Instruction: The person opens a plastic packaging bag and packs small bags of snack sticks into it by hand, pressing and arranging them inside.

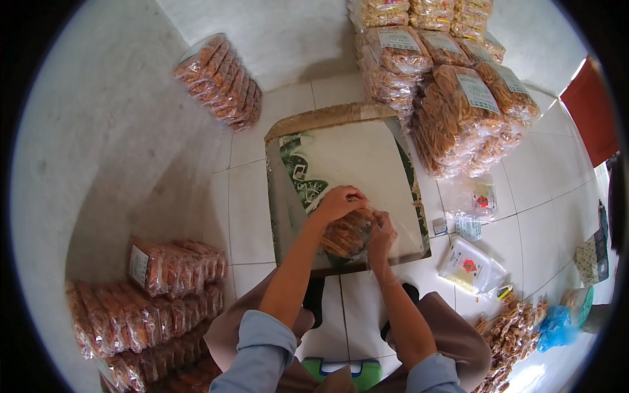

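Sleeves [257, 347], pale blue, rolled back; bare forearms reach forward between bent knees. Left hand [341, 202] curled over the upper edge of a clear bag [345, 234] of brown strips; right hand [381, 237] pinching its right-hand edge, fingers bent. Bag lies near the front edge of a low worn table [367, 157], on a pale top with green print at the left. Right of the knees, on floor tile: loose brown strips [511, 344], blue plastic [555, 327], a printed clear packet [470, 267]. Left: filled packs [144, 314] stacked in tiers. Beyond the table: one bundle [223, 82] by the wall, larger labelled stack [458, 98] to the right.
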The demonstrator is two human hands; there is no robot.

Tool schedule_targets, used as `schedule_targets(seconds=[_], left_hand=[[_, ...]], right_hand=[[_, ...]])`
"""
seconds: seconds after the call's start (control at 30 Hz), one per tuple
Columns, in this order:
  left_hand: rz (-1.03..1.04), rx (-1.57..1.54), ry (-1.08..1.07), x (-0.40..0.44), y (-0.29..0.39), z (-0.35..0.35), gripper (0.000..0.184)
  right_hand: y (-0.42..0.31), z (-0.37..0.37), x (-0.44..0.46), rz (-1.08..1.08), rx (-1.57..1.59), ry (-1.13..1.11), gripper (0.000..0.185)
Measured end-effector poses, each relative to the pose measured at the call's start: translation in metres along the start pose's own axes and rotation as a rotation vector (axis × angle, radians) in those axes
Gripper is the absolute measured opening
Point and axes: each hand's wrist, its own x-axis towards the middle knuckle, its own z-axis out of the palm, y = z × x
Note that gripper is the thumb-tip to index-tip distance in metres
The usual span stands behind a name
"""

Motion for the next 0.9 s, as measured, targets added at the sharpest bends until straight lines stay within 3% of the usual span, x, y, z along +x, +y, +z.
schedule_targets(seconds=[0.13, 0.2, 0.23, 0.3, 0.33, 0.4, 0.53, 0.6, 0.7, 0.8, 0.9], left_hand=[[0.176, -0.146, -0.001, 0.002, -0.011, 0.005, 0.031], [0.344, -0.075, 0.63, 0.004, -0.015, 0.012, 0.037], [0.343, -0.076, 0.632, 0.0, -0.016, 0.012, 0.037], [-0.017, 0.061, 0.783, -0.012, -0.02, 0.006, 0.046], [-0.019, 0.064, 0.786, -0.02, -0.014, 0.001, 0.046], [-0.375, -0.102, 0.269, -0.034, -0.006, -0.007, 0.054], [-0.199, 0.032, 0.402, -0.029, -0.04, 0.01, 0.058], [-0.007, -0.007, 0.501, -0.028, -0.043, 0.013, 0.059], [-0.038, -0.077, 0.466, -0.027, -0.038, 0.011, 0.058], [-0.172, -0.15, 0.425, -0.026, -0.029, 0.008, 0.058], [-0.109, -0.115, 0.457, -0.022, -0.037, 0.011, 0.057]], right_hand=[[0.0, 0.003, 0.003, -0.08, 0.005, 0.059, 0.015], [-0.003, 0.003, 0.008, -0.105, 0.139, 0.09, 0.014], [-0.006, 0.001, 0.008, -0.105, 0.138, 0.088, 0.014], [-0.013, 0.0, 0.006, 0.074, 0.232, 0.1, 0.011], [-0.01, 0.0, 0.003, 0.074, 0.236, 0.096, 0.011], [-0.009, 0.0, 0.002, 0.113, 0.188, 0.075, 0.01], [-0.004, -0.003, 0.001, 0.074, 0.206, 0.033, 0.01], [0.011, 0.005, 0.002, 0.017, 0.18, 0.049, 0.011], [0.008, 0.003, 0.003, 0.009, -0.014, 0.027, 0.013], [-0.007, -0.004, 0.007, -0.025, 0.073, 0.01, 0.016], [-0.017, -0.007, 0.006, -0.099, 0.048, -0.012, 0.018]])
